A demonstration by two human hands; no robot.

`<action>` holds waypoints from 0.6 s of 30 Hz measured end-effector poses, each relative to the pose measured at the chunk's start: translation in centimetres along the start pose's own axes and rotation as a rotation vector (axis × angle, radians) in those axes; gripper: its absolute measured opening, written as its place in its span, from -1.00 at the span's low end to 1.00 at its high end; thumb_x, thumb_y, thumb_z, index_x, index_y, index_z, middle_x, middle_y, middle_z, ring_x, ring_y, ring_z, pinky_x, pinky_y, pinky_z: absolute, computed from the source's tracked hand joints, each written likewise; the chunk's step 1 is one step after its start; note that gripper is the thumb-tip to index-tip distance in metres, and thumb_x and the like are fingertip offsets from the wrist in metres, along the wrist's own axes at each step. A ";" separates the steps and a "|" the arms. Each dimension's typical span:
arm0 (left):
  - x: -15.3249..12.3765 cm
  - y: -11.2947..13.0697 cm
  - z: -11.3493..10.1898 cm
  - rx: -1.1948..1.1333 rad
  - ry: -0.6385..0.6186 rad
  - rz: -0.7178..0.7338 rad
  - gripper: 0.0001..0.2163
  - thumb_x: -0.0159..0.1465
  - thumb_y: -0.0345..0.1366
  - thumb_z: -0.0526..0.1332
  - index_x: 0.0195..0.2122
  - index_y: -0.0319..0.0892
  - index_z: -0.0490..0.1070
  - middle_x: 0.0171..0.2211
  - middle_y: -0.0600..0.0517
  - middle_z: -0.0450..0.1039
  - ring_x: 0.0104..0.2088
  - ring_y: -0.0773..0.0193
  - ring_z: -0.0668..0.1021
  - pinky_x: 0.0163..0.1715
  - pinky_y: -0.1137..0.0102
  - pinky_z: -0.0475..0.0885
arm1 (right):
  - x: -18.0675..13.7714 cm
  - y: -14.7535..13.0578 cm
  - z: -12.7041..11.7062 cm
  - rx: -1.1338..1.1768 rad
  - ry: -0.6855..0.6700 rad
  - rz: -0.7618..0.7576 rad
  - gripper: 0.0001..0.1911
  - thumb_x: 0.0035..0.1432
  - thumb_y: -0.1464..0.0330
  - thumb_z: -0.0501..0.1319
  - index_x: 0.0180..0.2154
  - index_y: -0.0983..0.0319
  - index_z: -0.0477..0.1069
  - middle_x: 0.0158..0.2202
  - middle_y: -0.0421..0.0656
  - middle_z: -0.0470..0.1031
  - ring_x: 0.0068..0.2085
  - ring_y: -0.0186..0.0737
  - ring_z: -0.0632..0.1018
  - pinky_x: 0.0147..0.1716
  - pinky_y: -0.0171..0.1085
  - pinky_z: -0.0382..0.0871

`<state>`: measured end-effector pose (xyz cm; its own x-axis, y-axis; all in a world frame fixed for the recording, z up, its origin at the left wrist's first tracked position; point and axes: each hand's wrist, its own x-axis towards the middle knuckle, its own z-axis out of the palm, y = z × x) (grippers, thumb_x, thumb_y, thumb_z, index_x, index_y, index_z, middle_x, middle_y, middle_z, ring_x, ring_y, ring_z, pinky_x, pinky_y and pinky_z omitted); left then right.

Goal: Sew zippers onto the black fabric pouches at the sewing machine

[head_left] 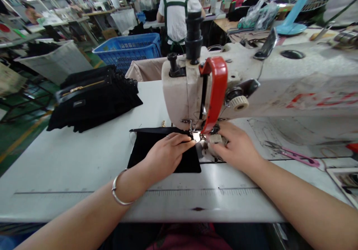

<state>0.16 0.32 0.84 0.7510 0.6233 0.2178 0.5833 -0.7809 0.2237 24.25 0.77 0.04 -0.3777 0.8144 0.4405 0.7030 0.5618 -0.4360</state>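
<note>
A flat black fabric piece [165,153] with a dark strip [156,130] along its far edge lies under the needle area of a sewing machine [179,93]. My left hand [165,153], palm down, rests on this fabric with fingers stretched toward the lit presser foot [197,136]. Just right of the foot, my right hand [237,145] has thumb and forefinger spread beside a pale block [216,140]; some fingertips are hidden by the machine. A small gold zipper pull [163,123] shows behind the strip.
Stacked black zippered pieces [95,97] lie at the table's left. Pink-handled thread snips [293,155] lie right of my right hand. A red lever guard [216,89] rises above the foot. Behind are a blue crate [128,48] and a person in a white shirt [176,15].
</note>
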 end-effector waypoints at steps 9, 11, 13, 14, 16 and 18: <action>0.0 0.0 0.1 -0.005 -0.006 0.001 -0.59 0.26 -0.54 0.08 0.12 -0.21 0.39 0.06 -0.08 0.43 0.06 0.15 0.46 0.13 0.16 0.44 | 0.7 0.3 0.0 -0.059 0.215 0.254 -0.80 0.22 0.22 0.13 -0.30 0.21 0.41 -0.37 -0.07 0.52 -0.32 -0.08 0.54 -0.34 -0.20 0.39; -0.1 0.0 0.0 -0.005 -0.009 0.003 -0.59 0.26 -0.55 0.08 0.12 -0.21 0.39 0.06 -0.08 0.43 0.05 0.15 0.46 0.12 0.16 0.44 | 0.8 0.3 0.0 -0.042 0.222 0.270 -0.80 0.22 0.21 0.14 -0.31 0.21 0.42 -0.37 -0.08 0.53 -0.34 -0.09 0.54 -0.35 -0.20 0.40; -0.1 0.1 0.0 -0.010 -0.009 0.003 -0.60 0.26 -0.54 0.09 0.11 -0.21 0.39 0.05 -0.07 0.43 0.05 0.15 0.46 0.11 0.17 0.44 | 0.8 0.5 -0.7 -0.016 0.185 0.283 -0.80 0.21 0.21 0.15 -0.31 0.20 0.43 -0.38 -0.09 0.53 -0.35 -0.11 0.54 -0.36 -0.21 0.40; -0.1 0.1 -0.1 -0.013 -0.009 -0.001 -0.60 0.26 -0.55 0.09 0.11 -0.21 0.40 0.05 -0.07 0.43 0.04 0.15 0.46 0.11 0.17 0.44 | 0.7 0.6 -1.3 0.009 0.145 0.277 -0.80 0.21 0.22 0.16 -0.30 0.20 0.43 -0.38 -0.11 0.53 -0.36 -0.12 0.54 -0.37 -0.21 0.40; -0.1 0.1 0.0 -0.019 -0.010 -0.009 -0.60 0.26 -0.55 0.09 0.11 -0.21 0.40 0.05 -0.06 0.43 0.04 0.15 0.46 0.12 0.17 0.43 | 0.5 0.8 -2.9 0.080 -0.007 0.200 -0.85 0.21 0.26 0.17 -0.28 0.19 0.44 -0.34 -0.13 0.54 -0.33 -0.16 0.54 -0.32 -0.22 0.40; -0.1 0.0 0.1 -0.028 -0.015 -0.014 -0.61 0.27 -0.55 0.08 0.11 -0.22 0.39 0.05 -0.07 0.43 0.05 0.14 0.46 0.13 0.17 0.42 | 0.1 1.0 -4.7 0.144 -0.225 0.056 -0.85 0.18 0.33 0.21 -0.18 0.17 0.44 -0.18 -0.14 0.53 -0.17 -0.15 0.53 -0.16 -0.20 0.41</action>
<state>0.13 0.25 0.77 0.7474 0.6335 0.2004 0.5852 -0.7704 0.2530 27.77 0.76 3.28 -0.4764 0.8473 0.2346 0.6396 0.5171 -0.5688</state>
